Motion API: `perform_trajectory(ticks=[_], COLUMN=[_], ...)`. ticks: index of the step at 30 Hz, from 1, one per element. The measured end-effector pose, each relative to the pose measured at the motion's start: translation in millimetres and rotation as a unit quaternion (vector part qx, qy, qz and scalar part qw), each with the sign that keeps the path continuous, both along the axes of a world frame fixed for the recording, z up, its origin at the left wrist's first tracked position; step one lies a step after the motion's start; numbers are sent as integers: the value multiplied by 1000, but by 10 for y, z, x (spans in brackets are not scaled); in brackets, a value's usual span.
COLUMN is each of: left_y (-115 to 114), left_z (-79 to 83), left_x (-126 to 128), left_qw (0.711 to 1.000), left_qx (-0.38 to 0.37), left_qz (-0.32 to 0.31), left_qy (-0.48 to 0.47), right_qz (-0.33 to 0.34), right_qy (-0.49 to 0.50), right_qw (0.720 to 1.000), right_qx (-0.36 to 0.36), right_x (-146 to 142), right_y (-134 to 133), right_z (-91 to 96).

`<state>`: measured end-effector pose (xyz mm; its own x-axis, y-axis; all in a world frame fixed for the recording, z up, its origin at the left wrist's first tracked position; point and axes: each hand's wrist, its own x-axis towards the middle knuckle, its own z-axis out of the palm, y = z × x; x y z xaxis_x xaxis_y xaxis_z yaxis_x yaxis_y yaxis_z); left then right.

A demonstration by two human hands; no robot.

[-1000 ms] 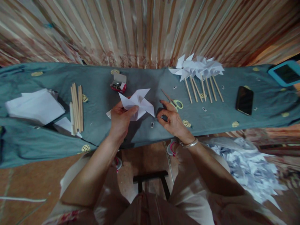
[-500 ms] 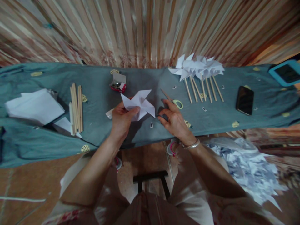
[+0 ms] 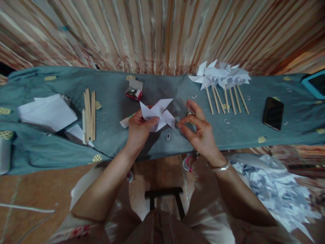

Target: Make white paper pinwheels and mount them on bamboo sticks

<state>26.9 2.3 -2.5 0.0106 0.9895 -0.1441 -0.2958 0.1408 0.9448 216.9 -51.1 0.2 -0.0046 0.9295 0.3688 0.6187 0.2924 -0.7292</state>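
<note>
My left hand (image 3: 138, 132) pinches a white paper pinwheel (image 3: 160, 114), thumb on top near its middle and fingers beneath. Just right of the pinwheel, my right hand (image 3: 196, 130) has thumb and forefinger closed together, with a tiny dark thing at their tips that is too small to name. Its other fingers partly cover a pair of scissors (image 3: 183, 103). Behind the pinwheel stands an opened small red box (image 3: 133, 94) with shiny metal bits inside. A white strip-like object (image 3: 124, 122) pokes out from behind my left hand.
Wooden sticks (image 3: 89, 117) and a stack of white paper (image 3: 48, 112) lie on the left. Finished pinwheels on sticks (image 3: 223, 76) lie back right, near a phone (image 3: 273, 113) and a blue-framed device (image 3: 315, 84). A bag of paper scraps (image 3: 276, 186) sits below the cloth-covered table (image 3: 111, 101).
My right hand has turned and lifted its fingers, now covering the scissors' handle. The pinwheel stays in my left hand. The whole view has shifted slightly.
</note>
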Motion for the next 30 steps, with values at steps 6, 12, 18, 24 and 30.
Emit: perform_trajectory(ticks=[6,12,18,24,30], left_y=[-63,-92,-129,-136,-138], left_z=[23,39,65,53,39], left_x=[58,78,78,61,55], left_qw=[1000,999,999,998,998], left_qx=[3,-7,-13,-9,-12], left_qz=[-20,-40,-46,-56,-58], left_qy=[-19,-11,-26,-39,-36], right_qz=[23,19,17,21,28], right_qy=[-1,-1,15,28,52], right_qw=[1000,999,999,999,998], right_qx=[16,37,32,11,0], right_x=[-208,-268,-251,-236,-233], right_y=[-44,-4,15,22,31], right_z=[167,98,71,60,80])
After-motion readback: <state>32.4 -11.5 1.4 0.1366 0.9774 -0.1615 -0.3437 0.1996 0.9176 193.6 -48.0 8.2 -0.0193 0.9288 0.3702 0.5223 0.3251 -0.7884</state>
